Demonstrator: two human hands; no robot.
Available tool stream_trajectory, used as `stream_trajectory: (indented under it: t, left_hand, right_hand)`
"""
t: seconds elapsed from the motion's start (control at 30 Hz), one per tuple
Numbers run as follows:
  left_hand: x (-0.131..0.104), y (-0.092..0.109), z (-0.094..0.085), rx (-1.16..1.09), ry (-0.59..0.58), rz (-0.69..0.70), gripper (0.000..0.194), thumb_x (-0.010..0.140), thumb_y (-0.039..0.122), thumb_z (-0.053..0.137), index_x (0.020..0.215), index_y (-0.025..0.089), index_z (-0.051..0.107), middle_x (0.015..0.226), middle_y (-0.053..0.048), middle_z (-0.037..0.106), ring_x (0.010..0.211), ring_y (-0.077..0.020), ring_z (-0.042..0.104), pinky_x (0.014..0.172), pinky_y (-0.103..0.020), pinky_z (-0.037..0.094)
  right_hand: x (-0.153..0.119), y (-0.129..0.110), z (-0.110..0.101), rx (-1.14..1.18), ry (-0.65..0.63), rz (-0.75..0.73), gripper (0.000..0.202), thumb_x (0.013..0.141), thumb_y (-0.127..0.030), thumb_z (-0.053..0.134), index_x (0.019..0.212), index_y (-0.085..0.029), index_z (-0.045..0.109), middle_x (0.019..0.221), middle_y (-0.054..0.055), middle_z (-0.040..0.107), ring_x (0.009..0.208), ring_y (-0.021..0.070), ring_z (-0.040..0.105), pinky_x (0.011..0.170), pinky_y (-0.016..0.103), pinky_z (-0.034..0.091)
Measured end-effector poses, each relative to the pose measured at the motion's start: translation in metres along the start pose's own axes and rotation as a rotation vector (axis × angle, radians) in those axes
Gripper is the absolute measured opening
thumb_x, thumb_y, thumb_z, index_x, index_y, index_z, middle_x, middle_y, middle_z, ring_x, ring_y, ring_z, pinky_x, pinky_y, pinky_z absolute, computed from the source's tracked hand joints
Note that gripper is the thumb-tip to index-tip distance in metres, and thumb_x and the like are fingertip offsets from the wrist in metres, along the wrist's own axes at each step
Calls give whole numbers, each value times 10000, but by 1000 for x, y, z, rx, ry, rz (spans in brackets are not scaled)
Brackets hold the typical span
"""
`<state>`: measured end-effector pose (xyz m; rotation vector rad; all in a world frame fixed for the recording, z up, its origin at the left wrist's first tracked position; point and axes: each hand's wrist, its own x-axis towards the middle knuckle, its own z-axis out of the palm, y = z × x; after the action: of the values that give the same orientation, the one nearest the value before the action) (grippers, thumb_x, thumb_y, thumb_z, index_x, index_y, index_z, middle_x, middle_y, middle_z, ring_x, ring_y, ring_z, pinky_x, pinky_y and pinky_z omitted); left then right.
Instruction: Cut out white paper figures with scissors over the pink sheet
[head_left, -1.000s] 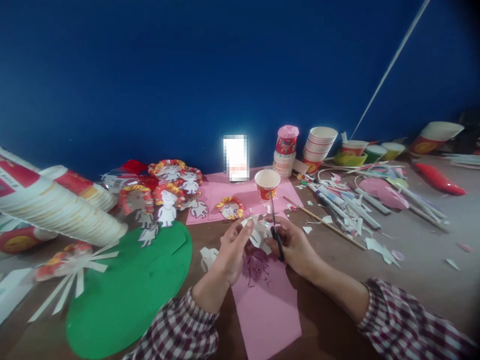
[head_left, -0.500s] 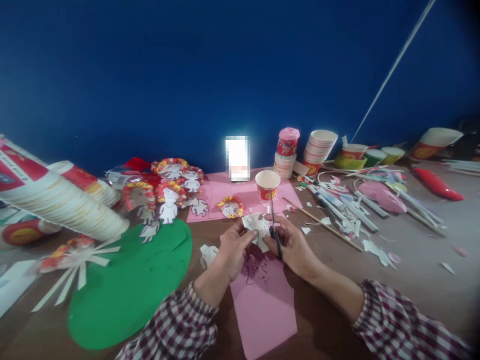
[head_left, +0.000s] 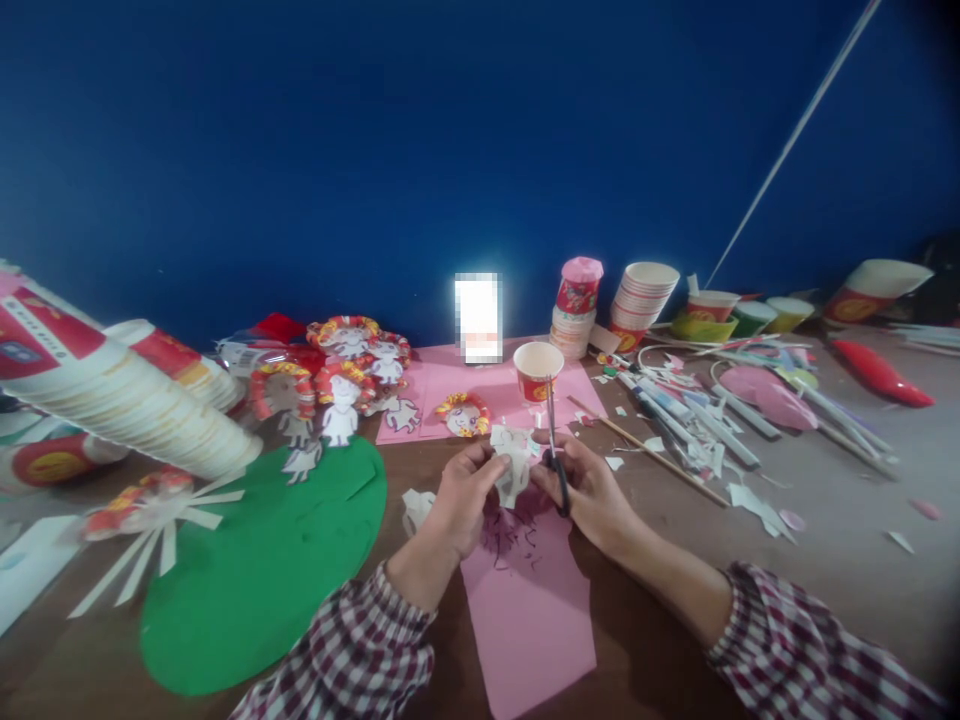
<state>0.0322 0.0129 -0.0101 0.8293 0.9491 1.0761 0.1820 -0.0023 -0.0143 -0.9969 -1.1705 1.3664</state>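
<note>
Between thumb and fingers, my left hand (head_left: 469, 492) pinches a small white paper cutout (head_left: 514, 472). My right hand (head_left: 589, 485) is closed round the dark handles of a pair of scissors (head_left: 553, 425), whose blades point up and away, just right of the cutout. Under both hands lies a pink paper sheet (head_left: 529, 615) with dark scribbled marks. Beyond the scissors' tips stands a white and red paper cup (head_left: 538, 372). A crumpled white paper scrap (head_left: 416, 510) lies beside my left wrist.
A green paper oval (head_left: 262, 580) lies at left, with paper figures (head_left: 341, 410) behind it. Tilted stacks of paper cups (head_left: 142, 390) lean at far left. On the right are a wooden stick (head_left: 649, 450), markers (head_left: 675, 420) and paper scraps. A bright blurred rectangle (head_left: 478, 315) stands at the back.
The cutout has turned in my left hand and looks narrower. The scissors have shifted slightly right, away from the paper. The whole view has moved a little.
</note>
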Motion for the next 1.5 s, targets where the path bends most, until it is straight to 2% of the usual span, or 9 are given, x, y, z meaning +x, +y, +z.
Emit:
stream_trajectory:
  t: [0.13, 0.27, 0.5, 0.63, 0.87, 1.0, 1.1, 1.27, 1.5]
  left_hand:
    - [0, 4, 2, -18, 25, 7, 194, 684, 250, 664, 829, 131, 614, 598, 2, 605, 499, -85, 526, 499, -198, 405]
    - [2, 9, 1, -82, 97, -9, 276, 645, 230, 694, 884, 143, 590, 689, -17, 651, 541, -101, 566, 523, -211, 433]
    - [5, 13, -5, -191, 171, -33, 271, 608, 208, 709, 844, 144, 593, 645, 2, 633, 513, -94, 559, 491, -205, 440]
    - [6, 17, -5, -203, 217, -49, 256, 602, 207, 709, 826, 141, 604, 638, 0, 632, 497, -91, 552, 469, -199, 430]
    - [8, 19, -8, -215, 223, -15, 261, 585, 199, 719, 803, 139, 590, 594, 25, 589, 464, -67, 507, 465, -187, 402]
    - [7, 20, -7, -219, 231, -2, 255, 567, 210, 733, 765, 143, 587, 574, 35, 573, 468, -67, 502, 470, -191, 398]
    - [6, 22, -5, -229, 257, 10, 269, 549, 215, 747, 755, 141, 590, 601, 30, 584, 488, -67, 514, 472, -186, 395]
    - [2, 24, 0, -260, 264, 6, 260, 552, 211, 752, 726, 146, 571, 622, 27, 598, 510, -73, 533, 512, -193, 418]
    - [-6, 17, 9, -275, 137, -54, 241, 603, 207, 720, 789, 146, 581, 658, -3, 634, 541, -91, 565, 532, -200, 429]
  right_hand:
    - [0, 0, 0, -36, 20, 5, 357, 720, -281, 696, 1015, -201, 510, 623, -58, 487, 542, 82, 459, 493, 188, 363]
    - [0, -2, -1, -98, 29, 16, 357, 714, -319, 696, 976, -201, 484, 603, -63, 496, 510, 77, 429, 450, 181, 309]
    - [0, -5, 2, -123, 35, 80, 363, 667, -310, 724, 945, -195, 520, 616, -50, 513, 472, 65, 408, 413, 177, 314]
    - [0, -3, 2, -144, 25, 90, 386, 646, -287, 737, 974, -191, 558, 686, -15, 565, 513, 84, 469, 418, 185, 347]
    - [-2, -6, 2, -200, 5, 51, 370, 660, -283, 722, 994, -187, 595, 751, 18, 599, 525, 99, 490, 434, 210, 377]
    - [-4, -7, 0, -227, -49, 31, 347, 723, -298, 675, 1034, -187, 566, 759, 17, 585, 542, 91, 480, 454, 204, 396]
    - [-5, -5, -1, -201, -76, 30, 351, 760, -329, 646, 1061, -178, 546, 708, 0, 549, 526, 80, 455, 448, 193, 387]
    - [-5, -6, 0, -164, -148, 110, 394, 773, -396, 628, 1078, -164, 538, 594, -51, 457, 451, 62, 379, 412, 189, 345]
    - [-6, -9, 1, -180, -207, 126, 358, 776, -398, 622, 1027, -153, 551, 578, -54, 461, 451, 65, 387, 430, 190, 335]
